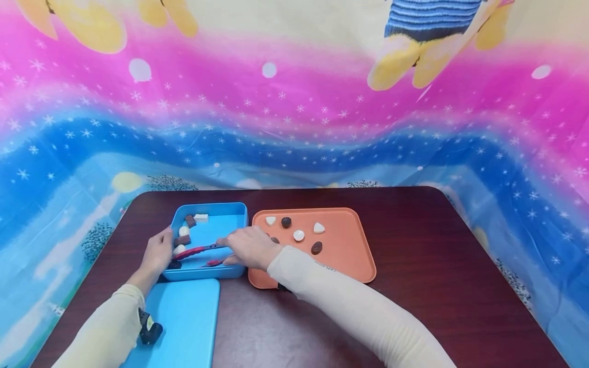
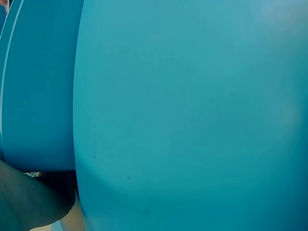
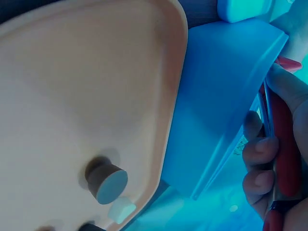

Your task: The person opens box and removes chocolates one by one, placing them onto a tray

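My right hand [image 1: 252, 246] grips a pair of red tongs [image 1: 195, 251] over the blue box [image 1: 216, 274]. The tongs' two arms stand apart inside the box, one tip close to a white chocolate [image 1: 179, 249] by the left wall. In the right wrist view, fingers [image 3: 260, 150] curl round the red handle. My left hand [image 1: 158, 251] holds the box's left side at the rim. Along that side lie several chocolates, among them a dark brown piece [image 1: 190, 221], a white bar [image 1: 201, 217] and a brown piece [image 1: 183, 239].
An orange tray [image 1: 352, 263] stands just right of the box, with several chocolates on it, such as a white triangular one [image 1: 319, 228] and a dark oval one [image 1: 316, 248]. The blue lid [image 1: 193, 322] lies in front of the box. A printed cloth [image 1: 294, 112] hangs behind the table.
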The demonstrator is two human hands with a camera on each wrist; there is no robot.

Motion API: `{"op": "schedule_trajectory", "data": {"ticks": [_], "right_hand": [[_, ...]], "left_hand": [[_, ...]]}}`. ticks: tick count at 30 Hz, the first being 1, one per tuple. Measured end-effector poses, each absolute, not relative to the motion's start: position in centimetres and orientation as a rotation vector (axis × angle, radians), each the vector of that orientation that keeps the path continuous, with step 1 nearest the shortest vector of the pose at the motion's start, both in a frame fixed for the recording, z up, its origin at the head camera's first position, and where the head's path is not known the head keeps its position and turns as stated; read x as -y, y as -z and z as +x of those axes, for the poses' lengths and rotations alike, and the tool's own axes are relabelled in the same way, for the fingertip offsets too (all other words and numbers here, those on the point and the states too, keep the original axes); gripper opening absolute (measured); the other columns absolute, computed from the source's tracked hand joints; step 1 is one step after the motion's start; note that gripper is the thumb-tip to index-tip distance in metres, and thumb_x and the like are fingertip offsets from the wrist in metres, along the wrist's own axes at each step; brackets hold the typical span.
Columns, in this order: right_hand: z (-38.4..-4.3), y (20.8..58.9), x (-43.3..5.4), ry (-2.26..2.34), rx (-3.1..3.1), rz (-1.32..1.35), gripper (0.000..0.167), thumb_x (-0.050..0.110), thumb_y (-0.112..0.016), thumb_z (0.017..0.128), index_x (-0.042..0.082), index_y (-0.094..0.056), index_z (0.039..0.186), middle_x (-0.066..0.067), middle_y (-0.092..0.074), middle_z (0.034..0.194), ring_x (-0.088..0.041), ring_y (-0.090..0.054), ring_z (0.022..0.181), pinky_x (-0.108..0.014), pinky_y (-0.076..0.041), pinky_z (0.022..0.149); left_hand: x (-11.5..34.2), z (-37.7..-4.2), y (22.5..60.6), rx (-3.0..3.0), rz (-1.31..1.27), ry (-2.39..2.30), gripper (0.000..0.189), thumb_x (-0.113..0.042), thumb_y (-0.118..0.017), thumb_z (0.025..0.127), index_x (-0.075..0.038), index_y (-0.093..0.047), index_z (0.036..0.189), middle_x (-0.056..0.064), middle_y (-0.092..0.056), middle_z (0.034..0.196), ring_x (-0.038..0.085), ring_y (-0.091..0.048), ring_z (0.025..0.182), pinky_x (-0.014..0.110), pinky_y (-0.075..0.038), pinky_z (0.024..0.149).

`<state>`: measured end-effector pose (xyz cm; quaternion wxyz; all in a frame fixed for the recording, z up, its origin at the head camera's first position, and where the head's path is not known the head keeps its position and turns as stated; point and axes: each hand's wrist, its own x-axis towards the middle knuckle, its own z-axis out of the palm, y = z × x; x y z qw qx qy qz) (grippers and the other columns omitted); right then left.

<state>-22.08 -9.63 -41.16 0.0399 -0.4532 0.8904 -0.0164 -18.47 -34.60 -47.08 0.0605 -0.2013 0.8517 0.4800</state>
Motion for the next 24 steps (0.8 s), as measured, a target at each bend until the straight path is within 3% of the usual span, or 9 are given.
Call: {"op": "schedule_trajectory", "data": {"ticks": [5, 6, 8, 12, 14, 19, 22, 24], "right_hand": [[-22.3, 41.4, 9.2, 0.183, -2.686, -1.326, 0.049, 0.049, -0.069, 0.093, 0.032, -0.063, 0.139, 0.008, -0.076, 0.12, -0.004, -0.059, 0.063, -0.02, -0.034, 0.039], [-22.3, 41.4, 9.1, 0.211, -2.679, -1.31, 0.049, 0.049, -0.069, 0.093, 0.032, -0.062, 0.139, 0.007, -0.075, 0.122, -0.005, -0.057, 0.06, -0.02, -0.032, 0.039], [-22.4, 41.4, 8.9, 0.249, -2.67, -1.29, 0.05, 0.048, -0.069, 0.093, 0.032, -0.062, 0.14, 0.008, -0.074, 0.125, -0.006, -0.054, 0.055, -0.021, -0.03, 0.039], [-22.3, 41.2, 8.7, 0.263, -2.669, -1.287, 0.05, 0.048, -0.07, 0.093, 0.033, -0.062, 0.139, 0.008, -0.074, 0.124, -0.006, -0.053, 0.054, -0.021, -0.029, 0.039], [-22.3, 41.0, 8.6, 0.259, -2.675, -1.289, 0.05, 0.049, -0.07, 0.092, 0.032, -0.063, 0.139, 0.008, -0.075, 0.121, -0.005, -0.053, 0.056, -0.021, -0.029, 0.039], [-22.2, 40.5, 8.2, 0.284, -2.688, -1.263, 0.052, 0.05, -0.07, 0.092, 0.031, -0.062, 0.14, 0.007, -0.076, 0.093, -0.008, -0.047, 0.049, -0.022, -0.025, 0.038], [-22.1, 40.4, 7.7, 0.306, -2.686, -1.256, 0.052, 0.049, -0.07, 0.093, 0.03, -0.062, 0.14, 0.006, -0.064, 0.069, -0.011, -0.039, 0.043, -0.022, -0.021, 0.039], [-22.1, 40.5, 7.4, 0.323, -2.685, -1.261, 0.051, 0.049, -0.069, 0.093, 0.03, -0.062, 0.141, 0.005, -0.059, 0.063, -0.011, -0.035, 0.041, -0.022, -0.021, 0.039]], "left_hand": [[34.5, -18.5, 47.0, -2.573, -0.621, -1.452, 0.068, -0.049, -0.011, 0.109, -0.006, -0.009, 0.162, 0.03, -0.019, 0.165, 0.052, -0.022, 0.15, 0.075, -0.023, 0.117], [34.5, -18.5, 47.1, -2.578, -0.62, -1.455, 0.069, -0.049, -0.011, 0.109, -0.005, -0.016, 0.162, 0.03, -0.022, 0.164, 0.052, -0.025, 0.149, 0.074, -0.025, 0.117], [34.5, -18.4, 47.1, -2.582, -0.618, -1.453, 0.069, -0.049, -0.011, 0.109, -0.004, -0.016, 0.162, 0.031, -0.023, 0.163, 0.052, -0.026, 0.147, 0.074, -0.026, 0.116], [34.5, -18.4, 47.1, -2.572, -0.603, -1.467, 0.069, -0.051, -0.011, 0.109, -0.008, -0.014, 0.163, 0.03, -0.023, 0.164, 0.052, -0.026, 0.147, 0.075, -0.026, 0.115], [34.4, -18.4, 47.1, -2.572, -0.597, -1.461, 0.068, -0.051, -0.011, 0.109, -0.01, -0.006, 0.163, 0.029, -0.018, 0.165, 0.053, -0.022, 0.149, 0.076, -0.024, 0.115], [34.5, -18.3, 47.1, -2.584, -0.582, -1.443, 0.068, -0.05, -0.011, 0.109, -0.01, -0.006, 0.163, 0.03, -0.019, 0.165, 0.053, -0.022, 0.15, 0.076, -0.023, 0.115], [34.6, -18.3, 47.1, -2.592, -0.582, -1.438, 0.068, -0.049, -0.011, 0.109, -0.007, -0.007, 0.163, 0.029, -0.017, 0.166, 0.053, -0.02, 0.151, 0.074, -0.023, 0.117], [34.7, -18.2, 47.1, -2.601, -0.582, -1.438, 0.068, -0.049, -0.011, 0.109, -0.005, -0.008, 0.162, 0.029, -0.016, 0.166, 0.053, -0.019, 0.151, 0.073, -0.022, 0.117]]}}
